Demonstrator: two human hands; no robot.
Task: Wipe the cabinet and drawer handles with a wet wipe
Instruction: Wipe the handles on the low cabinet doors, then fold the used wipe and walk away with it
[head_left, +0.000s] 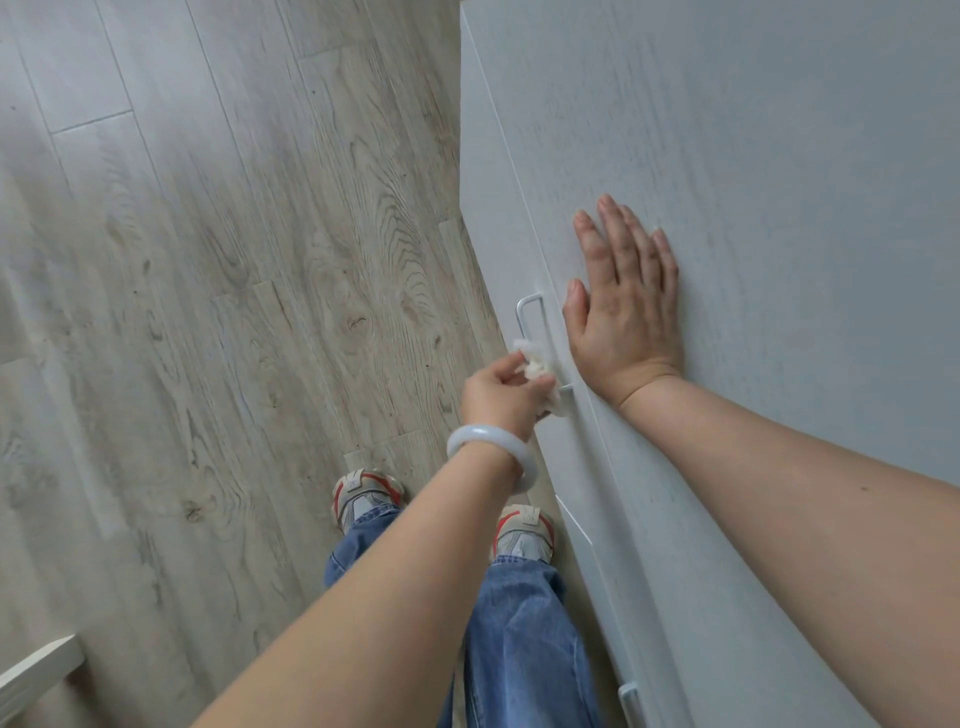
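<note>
left hand (501, 387) pinches the crumpled wet wipe (535, 364) against the lower part of the metal handle (527, 317) on the white cabinet (779, 156); right hand (623, 306) lies flat and open on top. no writing readable anywhere.

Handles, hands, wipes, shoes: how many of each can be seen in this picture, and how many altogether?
Metal handles: 2, the cabinet handle being wiped and a lower handle at the bottom edge
Hands: 2, the left hand and the right hand
Wet wipe: 1
Bangle: 1
Sneakers: 2, one and another
Total: 8
</note>
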